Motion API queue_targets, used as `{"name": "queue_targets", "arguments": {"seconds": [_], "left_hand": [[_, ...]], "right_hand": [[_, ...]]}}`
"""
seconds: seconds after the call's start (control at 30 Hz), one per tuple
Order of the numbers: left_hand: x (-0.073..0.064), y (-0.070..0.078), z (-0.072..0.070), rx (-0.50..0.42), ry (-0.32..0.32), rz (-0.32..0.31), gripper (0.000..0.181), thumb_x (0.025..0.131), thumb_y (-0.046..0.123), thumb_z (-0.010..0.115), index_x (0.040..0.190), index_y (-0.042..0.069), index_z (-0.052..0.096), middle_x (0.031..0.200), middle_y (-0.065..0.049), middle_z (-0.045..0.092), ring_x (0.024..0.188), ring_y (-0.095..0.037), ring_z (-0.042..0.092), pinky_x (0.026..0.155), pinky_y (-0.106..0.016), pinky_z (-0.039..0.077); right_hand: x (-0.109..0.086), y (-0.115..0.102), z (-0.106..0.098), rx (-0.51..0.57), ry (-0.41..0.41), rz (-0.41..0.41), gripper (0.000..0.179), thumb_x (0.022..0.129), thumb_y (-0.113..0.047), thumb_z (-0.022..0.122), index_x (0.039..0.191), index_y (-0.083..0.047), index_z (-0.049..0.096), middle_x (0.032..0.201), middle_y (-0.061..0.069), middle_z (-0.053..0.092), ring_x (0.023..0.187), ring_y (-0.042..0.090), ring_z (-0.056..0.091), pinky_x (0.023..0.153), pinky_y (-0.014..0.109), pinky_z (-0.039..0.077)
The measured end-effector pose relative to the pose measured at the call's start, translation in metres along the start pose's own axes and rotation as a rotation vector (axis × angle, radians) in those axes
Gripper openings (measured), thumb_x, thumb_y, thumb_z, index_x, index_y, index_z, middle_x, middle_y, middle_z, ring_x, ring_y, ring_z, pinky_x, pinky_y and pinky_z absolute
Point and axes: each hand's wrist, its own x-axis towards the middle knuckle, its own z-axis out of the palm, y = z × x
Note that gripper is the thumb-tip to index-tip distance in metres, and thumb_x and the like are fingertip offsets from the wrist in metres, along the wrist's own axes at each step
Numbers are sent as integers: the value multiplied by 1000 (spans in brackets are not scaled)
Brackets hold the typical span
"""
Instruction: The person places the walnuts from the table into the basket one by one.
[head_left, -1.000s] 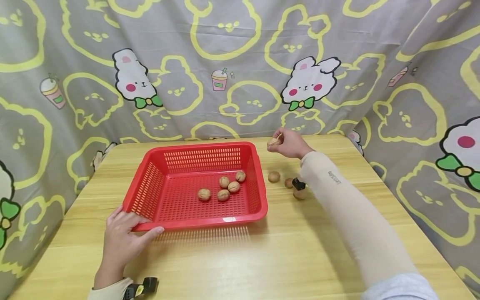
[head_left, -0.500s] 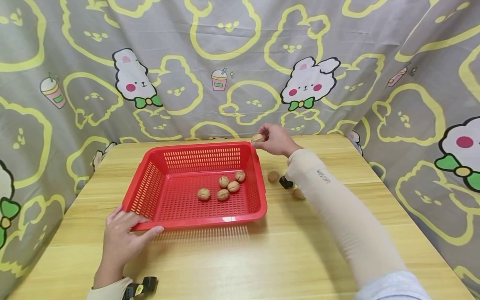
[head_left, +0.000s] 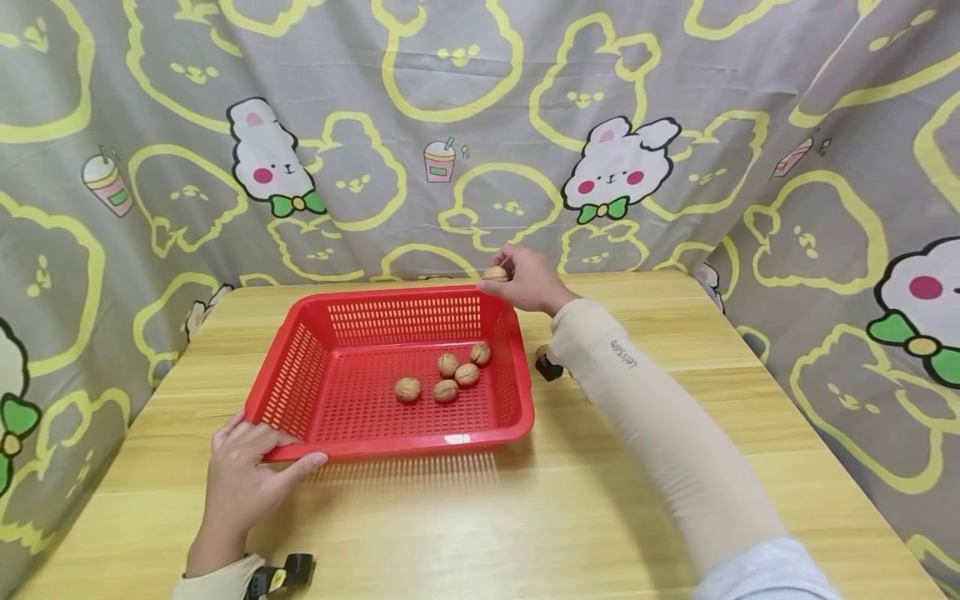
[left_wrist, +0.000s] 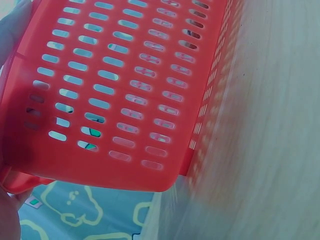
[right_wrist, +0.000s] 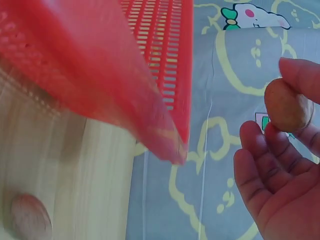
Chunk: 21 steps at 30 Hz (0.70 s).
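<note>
A red plastic basket (head_left: 405, 450) with slotted walls stands on the table, and several walnuts (head_left: 467, 374) lie on its floor toward the right. My left hand (head_left: 243, 479) grips the near left corner of its rim, thumb along the front edge. In the left wrist view the basket's slotted wall (left_wrist: 107, 90) fills most of the picture. My right hand (head_left: 528, 279) pinches a walnut (right_wrist: 288, 105) between thumb and fingers, over the basket's far right corner. The other fingers of that hand are loosely bent in the right wrist view.
Right of the basket another walnut (right_wrist: 31, 217) lies on the wooden table (head_left: 465, 533), partly hidden in the head view by the right wrist camera (head_left: 549, 367). A patterned curtain (head_left: 480, 108) hangs behind the table and along its sides.
My right hand has moved left with the walnut, from beyond the basket's right side to over its far right corner. My left hand and the basket have stayed put.
</note>
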Motion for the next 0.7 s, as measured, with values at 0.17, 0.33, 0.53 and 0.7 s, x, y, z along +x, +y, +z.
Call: {"name": "queue_targets", "arguments": {"seconds": [0.17, 0.33, 0.53, 0.7], "left_hand": [[0, 1, 0, 0, 0, -5, 35, 52, 34, 93, 68, 13, 69, 66, -1, 65, 73, -26, 56, 100, -57, 29], [0, 0, 0, 3, 1, -3, 36, 52, 35, 93, 68, 13, 69, 67, -1, 65, 74, -27, 56, 100, -57, 29], [0, -1, 1, 1, 4, 8, 36, 53, 38, 92, 68, 14, 69, 66, 0, 65, 73, -27, 56, 100, -57, 29], [-1, -2, 2, 0, 8, 13, 36, 52, 37, 92, 68, 15, 69, 66, 0, 65, 73, -26, 56, 100, -57, 29]], "right_hand": [[3, -6, 6, 21, -15, -27, 33, 90, -35, 68, 107, -8, 60, 81, 7, 57, 74, 22, 52, 66, 33, 43], [4, -15, 13, 49, -19, -31, 31, 91, -33, 67, 108, -8, 58, 84, 7, 59, 74, 20, 53, 66, 31, 44], [5, -23, 23, 66, -18, -38, 28, 90, -29, 69, 104, -7, 58, 87, 7, 62, 74, 19, 54, 66, 29, 44], [6, -27, 32, 71, -23, -51, 26, 91, -30, 69, 103, -9, 59, 93, 6, 61, 79, 20, 55, 71, 31, 45]]}}
